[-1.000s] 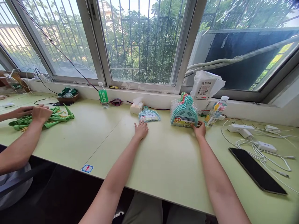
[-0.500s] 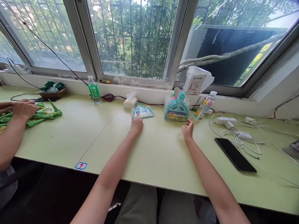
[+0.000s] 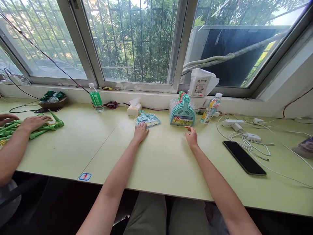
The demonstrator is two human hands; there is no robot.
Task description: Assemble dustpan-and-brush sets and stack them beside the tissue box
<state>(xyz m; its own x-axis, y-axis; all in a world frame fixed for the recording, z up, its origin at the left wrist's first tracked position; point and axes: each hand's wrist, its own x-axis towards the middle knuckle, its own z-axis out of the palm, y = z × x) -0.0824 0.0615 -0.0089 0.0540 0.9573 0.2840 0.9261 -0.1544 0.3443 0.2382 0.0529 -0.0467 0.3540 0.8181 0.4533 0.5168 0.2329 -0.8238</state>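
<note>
A small teal dustpan-and-brush set [image 3: 152, 119] in clear wrapping lies flat on the table, its handle towards the window. My left hand [image 3: 141, 131] rests on its near edge, fingers stretched out and slightly spread. To the right, several similar dustpan sets [image 3: 183, 112] stand upright in a row, teal in front with red and green handle tops behind. Just in front of them is my right hand [image 3: 191, 135], holding nothing, its fingers apart and loosely curved. A small gap appears between its fingertips and the front set.
A tissue pack [image 3: 134, 109], a green-labelled bottle [image 3: 96, 98] and another bottle [image 3: 211, 108] stand along the back. A phone [image 3: 244, 158] and white cables [image 3: 244, 141] lie right. At left, another person's hands rest on green stalk-like pieces [image 3: 40, 132].
My left hand's fingers lie more spread on the flat set. My right hand has drawn slightly left and back from beside the standing sets. The view has shifted a little.
</note>
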